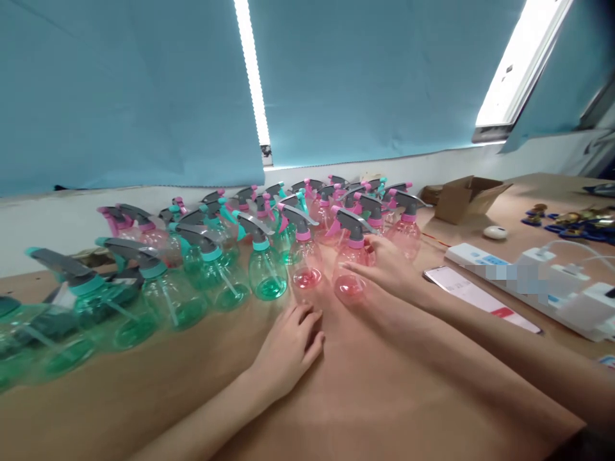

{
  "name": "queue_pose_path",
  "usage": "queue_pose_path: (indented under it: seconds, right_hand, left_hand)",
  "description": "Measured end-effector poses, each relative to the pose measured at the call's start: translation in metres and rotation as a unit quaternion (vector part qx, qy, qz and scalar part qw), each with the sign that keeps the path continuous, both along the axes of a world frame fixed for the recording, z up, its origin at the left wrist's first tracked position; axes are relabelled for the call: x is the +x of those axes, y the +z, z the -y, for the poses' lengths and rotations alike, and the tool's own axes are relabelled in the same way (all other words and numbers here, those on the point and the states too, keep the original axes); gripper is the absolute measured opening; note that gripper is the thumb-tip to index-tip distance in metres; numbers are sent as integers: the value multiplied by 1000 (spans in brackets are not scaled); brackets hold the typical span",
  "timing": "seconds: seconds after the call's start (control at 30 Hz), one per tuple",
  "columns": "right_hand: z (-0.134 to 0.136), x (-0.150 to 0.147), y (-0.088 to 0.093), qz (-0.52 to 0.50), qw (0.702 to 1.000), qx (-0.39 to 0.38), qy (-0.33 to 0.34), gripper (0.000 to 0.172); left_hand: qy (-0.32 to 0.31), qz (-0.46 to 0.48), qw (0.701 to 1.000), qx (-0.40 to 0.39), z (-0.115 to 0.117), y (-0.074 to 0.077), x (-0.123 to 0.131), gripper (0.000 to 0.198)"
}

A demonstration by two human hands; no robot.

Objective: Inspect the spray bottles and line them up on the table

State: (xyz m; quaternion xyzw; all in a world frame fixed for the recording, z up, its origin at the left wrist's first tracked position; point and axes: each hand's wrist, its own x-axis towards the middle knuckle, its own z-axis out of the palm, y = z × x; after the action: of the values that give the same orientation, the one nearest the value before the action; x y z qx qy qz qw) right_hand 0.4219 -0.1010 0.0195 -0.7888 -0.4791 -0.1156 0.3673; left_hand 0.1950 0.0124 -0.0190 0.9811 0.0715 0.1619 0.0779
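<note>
My right hand (pixel 384 262) is wrapped around the body of a pink spray bottle (pixel 350 288) with a grey and pink trigger head, which stands upright at the front of the group. My left hand (pixel 293 346) lies on the table, fingers loosely bent and apart, with nothing in it. Just beyond it stand another pink spray bottle (pixel 306 266) and a green spray bottle (pixel 267 275) with a turquoise collar. More green bottles (pixel 175 301) run off to the left, and several pink ones (pixel 406 237) stand behind my right hand.
On the right of the wooden table (pixel 384 397) lie a phone (pixel 480 298) and a white power strip (pixel 504 272) with plugged-in chargers. Behind them are an open cardboard box (pixel 461 200), a white mouse (pixel 494 232) and blue and gold items (pixel 576 221). Blue blinds (pixel 375 83) cover the windows.
</note>
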Motion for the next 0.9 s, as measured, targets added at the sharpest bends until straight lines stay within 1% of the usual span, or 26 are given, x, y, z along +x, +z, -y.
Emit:
queue_pose_path:
  seconds: [0.13, 0.3, 0.5, 0.63, 0.73, 0.83, 0.9]
  right_hand:
    - [-14, 1, 11, 5, 1000, -30, -7, 69]
    - [-27, 3, 23, 21, 998, -61, -15, 56]
    - [-40, 7, 26, 43, 995, -87, -30, 47]
    - [-46, 8, 28, 37, 994, -94, -32, 50]
    - [-48, 6, 27, 27, 994, -98, -37, 54]
    - [-42, 3, 25, 22, 996, -81, -33, 58]
    - [-32, 4, 24, 15, 998, -58, -30, 52]
  left_hand:
    - [-8, -1, 1000, -1, 5, 1, 13, 30]
    - [-18, -4, 1000, -12, 5, 3, 19, 29]
    - [-20, 1, 1000, -21, 2, 1, 20, 28]
    - [-23, -12, 999, -24, 2, 2, 20, 30]
    - [-24, -15, 999, -26, 3, 4, 20, 30]
    - [-24, -17, 999, -28, 3, 5, 20, 30]
    - [-24, -21, 999, -28, 2, 5, 20, 31]
